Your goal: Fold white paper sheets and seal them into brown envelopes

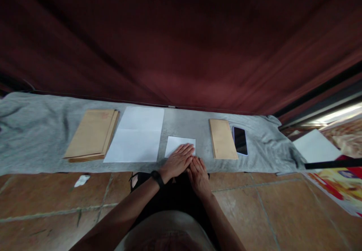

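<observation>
A small folded white paper (173,143) lies on the grey cloth in front of me. My left hand (178,161), with a black band on its wrist, rests flat on the paper's near right part, fingers stretched out. My right hand (198,173) lies beside it at the paper's near right corner, its fingers extended and touching the cloth's front edge. Neither hand grips anything. To the left is a large white sheet (135,139) with a crease across it. Right of my hands lies a brown envelope stack (223,139).
A pile of larger brown envelopes (90,134) sits at the left on the grey cloth (36,130). A phone (240,140) lies at the right. Behind hangs a dark red curtain (181,54). A white scrap (82,180) is on the tiled floor; a colourful box (343,187) stands far right.
</observation>
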`<state>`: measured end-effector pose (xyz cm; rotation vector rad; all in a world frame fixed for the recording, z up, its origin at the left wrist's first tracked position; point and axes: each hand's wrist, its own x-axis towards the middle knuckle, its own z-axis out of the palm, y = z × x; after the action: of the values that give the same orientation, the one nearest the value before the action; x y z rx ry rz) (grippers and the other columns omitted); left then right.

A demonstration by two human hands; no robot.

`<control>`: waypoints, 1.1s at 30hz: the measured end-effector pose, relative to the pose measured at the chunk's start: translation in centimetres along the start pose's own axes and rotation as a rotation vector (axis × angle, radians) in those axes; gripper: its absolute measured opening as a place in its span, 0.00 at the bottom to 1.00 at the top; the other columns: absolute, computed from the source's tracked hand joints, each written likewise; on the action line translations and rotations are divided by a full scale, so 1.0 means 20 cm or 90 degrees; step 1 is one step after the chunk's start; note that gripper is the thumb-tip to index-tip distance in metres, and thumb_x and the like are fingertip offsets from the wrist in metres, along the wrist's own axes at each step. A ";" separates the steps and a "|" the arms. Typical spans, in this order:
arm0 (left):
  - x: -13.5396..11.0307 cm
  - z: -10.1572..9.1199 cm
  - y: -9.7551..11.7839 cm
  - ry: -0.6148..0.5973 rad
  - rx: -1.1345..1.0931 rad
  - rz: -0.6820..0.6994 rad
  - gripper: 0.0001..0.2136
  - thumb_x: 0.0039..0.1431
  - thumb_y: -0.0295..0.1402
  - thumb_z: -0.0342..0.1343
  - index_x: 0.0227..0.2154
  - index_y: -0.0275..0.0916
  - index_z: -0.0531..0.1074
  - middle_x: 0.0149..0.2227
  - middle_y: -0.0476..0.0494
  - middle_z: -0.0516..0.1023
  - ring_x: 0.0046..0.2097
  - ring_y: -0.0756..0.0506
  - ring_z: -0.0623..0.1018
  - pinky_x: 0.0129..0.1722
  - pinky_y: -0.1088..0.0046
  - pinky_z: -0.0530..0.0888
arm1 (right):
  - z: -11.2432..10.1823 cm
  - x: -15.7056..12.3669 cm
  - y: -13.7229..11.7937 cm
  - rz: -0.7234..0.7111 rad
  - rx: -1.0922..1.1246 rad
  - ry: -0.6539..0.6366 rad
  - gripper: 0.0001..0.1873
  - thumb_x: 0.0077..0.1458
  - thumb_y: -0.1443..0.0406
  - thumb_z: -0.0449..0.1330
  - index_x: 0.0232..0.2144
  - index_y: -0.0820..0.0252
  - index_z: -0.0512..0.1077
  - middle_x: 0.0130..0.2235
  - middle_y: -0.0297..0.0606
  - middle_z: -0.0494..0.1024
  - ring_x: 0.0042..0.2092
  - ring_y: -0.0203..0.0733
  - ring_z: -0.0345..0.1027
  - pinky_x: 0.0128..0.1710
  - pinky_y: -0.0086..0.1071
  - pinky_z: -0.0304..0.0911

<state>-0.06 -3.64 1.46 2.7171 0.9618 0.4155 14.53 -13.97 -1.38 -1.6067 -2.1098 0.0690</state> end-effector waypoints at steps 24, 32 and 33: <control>0.07 0.05 -0.04 0.032 0.087 -0.099 0.28 0.71 0.41 0.39 0.68 0.31 0.53 0.69 0.34 0.56 0.71 0.42 0.54 0.70 0.57 0.51 | -0.01 0.01 -0.02 0.020 -0.014 -0.003 0.28 0.68 0.65 0.47 0.68 0.62 0.53 0.65 0.46 0.66 0.67 0.46 0.55 0.67 0.50 0.54; -0.08 0.02 -0.06 0.068 0.114 -0.191 0.29 0.70 0.42 0.40 0.67 0.26 0.54 0.69 0.30 0.56 0.71 0.40 0.52 0.69 0.57 0.53 | -0.02 0.02 -0.04 0.036 -0.023 -0.018 0.27 0.70 0.63 0.45 0.68 0.61 0.54 0.67 0.44 0.63 0.68 0.46 0.53 0.67 0.48 0.52; -0.10 0.01 -0.06 0.072 0.119 -0.199 0.29 0.70 0.41 0.39 0.67 0.26 0.54 0.69 0.30 0.56 0.71 0.40 0.52 0.69 0.57 0.53 | -0.02 0.02 -0.03 0.040 -0.024 -0.017 0.27 0.70 0.63 0.45 0.68 0.61 0.55 0.67 0.44 0.63 0.68 0.46 0.53 0.67 0.48 0.52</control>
<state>-2.17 -4.02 0.46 2.6560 1.4985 0.4421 13.99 -13.86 -0.61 -1.7032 -2.0930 0.0718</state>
